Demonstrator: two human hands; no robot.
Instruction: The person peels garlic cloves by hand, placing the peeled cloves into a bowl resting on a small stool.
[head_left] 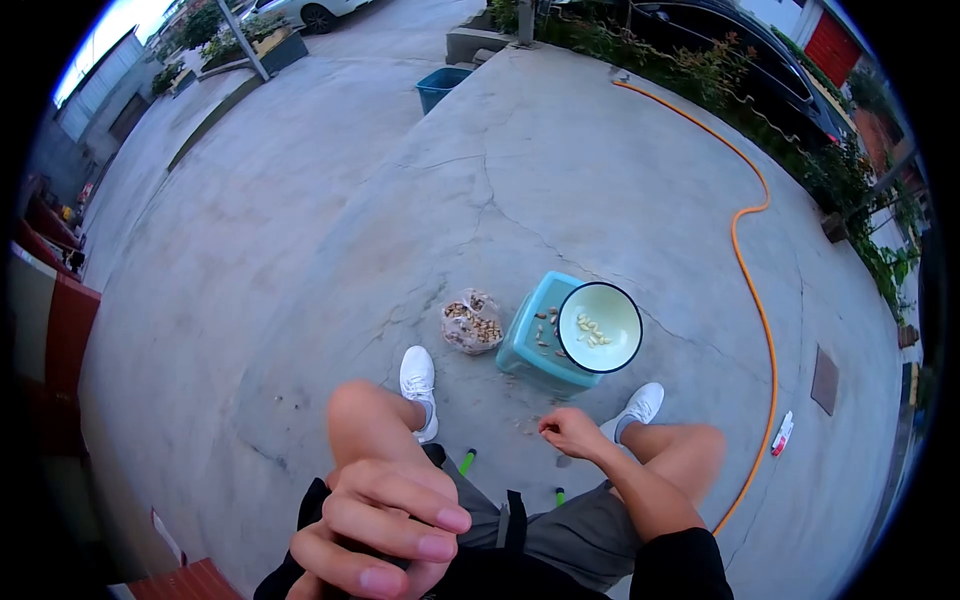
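Observation:
My left hand (pixel 385 530) is raised close to the camera, its fingers curled inward; whatever they may hold is hidden. Lower down, between my knees, my right hand (pixel 572 432) has its fingers pinched together, with a small dark spot at the tips that I cannot make out. Just beyond it stands a light-blue plastic stool (pixel 545 372). A white bowl with a dark rim (pixel 625 352) rests on the stool's right side. Inside lie several pale pieces (pixel 592 330) that look like peeled garlic cloves. Small brownish pieces (pixel 543 333) are scattered on the stool top.
Left of the stool, a clear plastic bag (pixel 472 322) holds many brownish pieces. Bits of debris (pixel 525 425) lie on the concrete. An orange hose (pixel 745 260) runs along the right, near a red-and-white tube (pixel 783 433). Farther off stand a blue bin (pixel 440 90) and parked cars.

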